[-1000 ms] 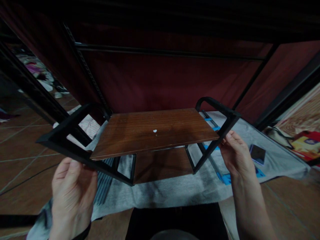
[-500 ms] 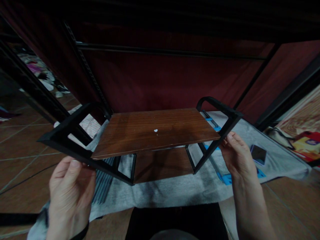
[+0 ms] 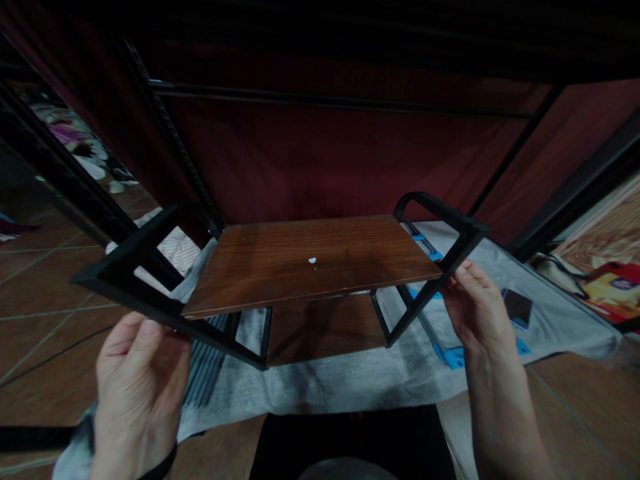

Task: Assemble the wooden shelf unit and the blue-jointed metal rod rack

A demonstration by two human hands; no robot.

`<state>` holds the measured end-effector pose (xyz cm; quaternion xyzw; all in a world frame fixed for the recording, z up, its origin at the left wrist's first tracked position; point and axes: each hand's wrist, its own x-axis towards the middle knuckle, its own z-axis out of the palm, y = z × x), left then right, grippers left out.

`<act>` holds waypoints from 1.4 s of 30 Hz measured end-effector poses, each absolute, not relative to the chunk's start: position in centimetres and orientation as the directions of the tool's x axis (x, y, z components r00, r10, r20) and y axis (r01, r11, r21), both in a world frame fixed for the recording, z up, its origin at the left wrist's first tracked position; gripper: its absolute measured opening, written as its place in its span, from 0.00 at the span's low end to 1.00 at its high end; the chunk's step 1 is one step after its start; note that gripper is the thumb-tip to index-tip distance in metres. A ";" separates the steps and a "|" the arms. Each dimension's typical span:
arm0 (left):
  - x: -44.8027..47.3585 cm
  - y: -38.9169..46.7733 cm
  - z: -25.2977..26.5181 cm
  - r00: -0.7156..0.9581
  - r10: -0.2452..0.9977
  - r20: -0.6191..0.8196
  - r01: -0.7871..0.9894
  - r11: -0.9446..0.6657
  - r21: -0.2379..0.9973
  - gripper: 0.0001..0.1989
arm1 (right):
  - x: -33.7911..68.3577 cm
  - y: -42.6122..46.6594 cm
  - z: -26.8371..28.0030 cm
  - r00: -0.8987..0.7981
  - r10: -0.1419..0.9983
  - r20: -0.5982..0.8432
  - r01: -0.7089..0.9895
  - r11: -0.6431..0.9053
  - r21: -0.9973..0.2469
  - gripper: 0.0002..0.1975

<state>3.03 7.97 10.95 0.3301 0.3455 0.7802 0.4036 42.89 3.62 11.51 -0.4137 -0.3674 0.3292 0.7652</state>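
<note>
A small two-tier shelf rack point(image 3: 310, 253) stands in front of me, with wood-grain boards between black side frames. Its upper board carries a small white mark near the middle. The lower board point(image 3: 325, 330) shows beneath, partly in shadow. My left hand point(image 3: 143, 373) is closed on the left side frame point(image 3: 130, 287), thumb on the outer face and the other fingers partly hidden. On the opposite side, my right hand point(image 3: 475, 303) pinches the right side frame point(image 3: 435, 283) close to the upper board's front corner; some of its fingertips are hidden behind the frame.
Grey cloth point(image 3: 345, 383) lies under the rack. Grey rods point(image 3: 205, 367) rest on it at left, blue plastic parts point(image 3: 453, 357) and a phone point(image 3: 517, 308) at right. Behind hangs dark red fabric point(image 3: 330, 160) with a black bar point(image 3: 340, 101) across it. A red-yellow package point(image 3: 613, 290) lies far right.
Almost nothing differs. Both hands still hold the side frames, and the frame ends have shifted very slightly outward in the picture.
</note>
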 end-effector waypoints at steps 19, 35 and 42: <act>3.0 8.3 10.7 -0.461 0.854 0.241 -0.395 -0.441 0.806 0.16 | 42.8 3.6 11.1 0.554 0.794 0.249 -0.220 0.429 -0.876 0.08; 2.9 8.4 10.4 -0.446 0.861 0.244 -0.412 -0.440 0.798 0.15 | 42.6 3.8 11.1 0.564 0.786 0.255 -0.239 0.450 -0.861 0.09; 3.2 8.5 10.9 -0.432 0.868 0.245 -0.414 -0.433 0.801 0.16 | 42.5 3.1 10.2 0.542 0.808 0.230 -0.225 0.404 -0.887 0.10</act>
